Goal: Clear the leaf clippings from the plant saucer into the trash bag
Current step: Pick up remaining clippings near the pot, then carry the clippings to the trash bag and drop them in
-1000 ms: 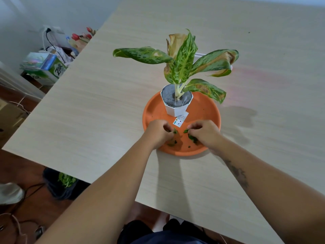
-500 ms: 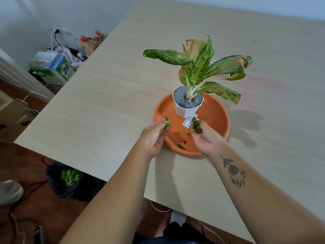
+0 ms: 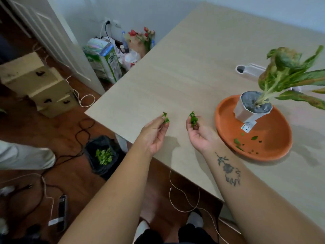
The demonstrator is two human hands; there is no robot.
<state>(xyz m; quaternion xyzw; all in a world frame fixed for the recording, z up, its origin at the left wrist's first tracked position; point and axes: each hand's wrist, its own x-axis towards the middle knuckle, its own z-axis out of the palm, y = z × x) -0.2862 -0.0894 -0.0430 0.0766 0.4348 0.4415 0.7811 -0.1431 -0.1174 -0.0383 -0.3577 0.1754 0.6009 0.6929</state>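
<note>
Green leaf clippings (image 3: 193, 119) pinched in left hand (image 3: 155, 133) and right hand (image 3: 199, 135), over table (image 3: 175, 76) by its edge, saucer (image 3: 276, 138) apart.

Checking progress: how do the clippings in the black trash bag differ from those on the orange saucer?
Bagged clippings form one dense pale-green heap in the black plastic trash bag; saucer clippings are few dark scattered bits on the round orange saucer. Bagged ones sit at floor level, saucer ones on the wooden table. Both are green leaf pieces.
</note>
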